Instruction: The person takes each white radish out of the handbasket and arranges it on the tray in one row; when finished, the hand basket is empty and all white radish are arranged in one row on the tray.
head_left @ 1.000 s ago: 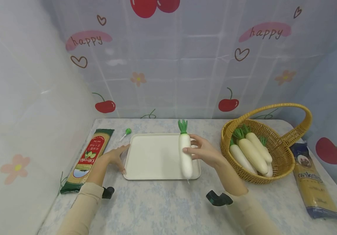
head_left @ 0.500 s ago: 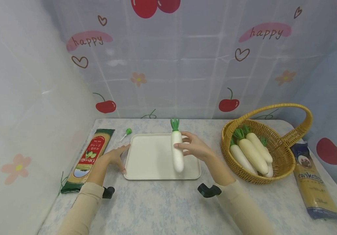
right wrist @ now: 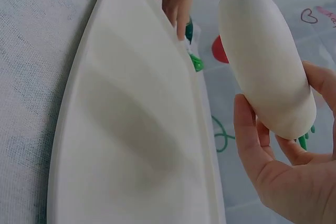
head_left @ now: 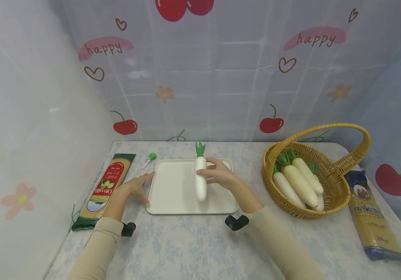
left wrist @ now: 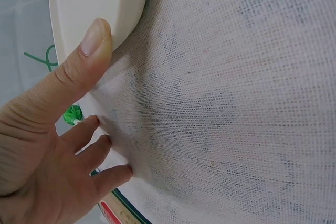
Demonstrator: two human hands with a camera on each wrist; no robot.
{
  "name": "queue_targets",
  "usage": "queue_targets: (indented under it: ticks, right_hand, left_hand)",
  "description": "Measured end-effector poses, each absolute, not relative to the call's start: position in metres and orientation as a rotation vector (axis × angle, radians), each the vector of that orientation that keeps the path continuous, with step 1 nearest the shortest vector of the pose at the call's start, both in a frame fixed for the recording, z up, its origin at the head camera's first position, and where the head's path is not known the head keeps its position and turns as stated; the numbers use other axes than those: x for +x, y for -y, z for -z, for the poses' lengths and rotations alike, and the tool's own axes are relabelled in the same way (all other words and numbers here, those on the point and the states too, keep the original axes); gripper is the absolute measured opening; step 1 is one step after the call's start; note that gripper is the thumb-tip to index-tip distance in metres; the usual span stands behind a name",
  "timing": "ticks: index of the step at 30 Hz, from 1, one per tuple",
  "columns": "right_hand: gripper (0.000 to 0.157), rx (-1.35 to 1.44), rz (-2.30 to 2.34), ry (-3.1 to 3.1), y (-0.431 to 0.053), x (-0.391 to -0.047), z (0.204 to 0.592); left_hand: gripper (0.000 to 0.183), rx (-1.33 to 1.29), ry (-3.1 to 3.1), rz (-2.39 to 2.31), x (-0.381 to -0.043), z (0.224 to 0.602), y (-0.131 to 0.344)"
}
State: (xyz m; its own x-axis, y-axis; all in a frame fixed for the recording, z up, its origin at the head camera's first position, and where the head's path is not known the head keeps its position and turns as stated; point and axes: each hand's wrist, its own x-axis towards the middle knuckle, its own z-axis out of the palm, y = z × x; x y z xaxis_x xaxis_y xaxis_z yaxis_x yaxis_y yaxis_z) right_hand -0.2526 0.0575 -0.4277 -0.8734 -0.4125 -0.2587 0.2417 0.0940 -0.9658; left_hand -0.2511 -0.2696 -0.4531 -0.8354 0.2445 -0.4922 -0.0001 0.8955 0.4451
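Note:
A white radish point(head_left: 200, 186) with a green leafy top is held between the thumb and fingers of my right hand point(head_left: 222, 175). It hangs over the cream tray point(head_left: 172, 188), leaf end away from me. In the right wrist view a gap shows between the radish point(right wrist: 265, 56) and the tray point(right wrist: 131, 171), with a shadow below. My left hand point(head_left: 138, 188) stays at the tray's left side, fingers spread. In the left wrist view its thumb point(left wrist: 94, 40) touches the tray's corner, and its other fingertips rest on the tablecloth.
A wicker basket point(head_left: 342, 188) with several white radishes point(head_left: 302, 184) stands at the right, beside a blue-and-gold packet point(head_left: 372, 217). At the left lie a red-and-green packet point(head_left: 107, 186) and a green lollipop point(head_left: 153, 156). A printed curtain point(head_left: 200, 97) hangs behind the table.
My right hand has carried the white radish leftward, from the tray's right end to a little right of its middle. My left hand has stayed at the tray's left side.

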Motion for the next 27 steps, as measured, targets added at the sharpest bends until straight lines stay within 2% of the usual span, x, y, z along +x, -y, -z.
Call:
queue_targets:
  ticks: [7,14,27]
  right_hand:
    - [0.072,-0.139,1.859,-1.896,-0.043,-0.255,0.437]
    - [0.067,-0.124,1.899,-1.878,-0.029,-0.253,0.444]
    - [0.071,-0.107,1.883,-1.878,0.001,-0.260,0.459]
  left_hand:
    - [0.132,0.202,-2.493,-0.594,-0.251,0.451,0.272]
    - [0.127,0.188,-2.518,-0.575,-0.249,0.453,0.269]
    - [0.126,0.172,-2.485,-0.597,-0.248,0.446,0.269]
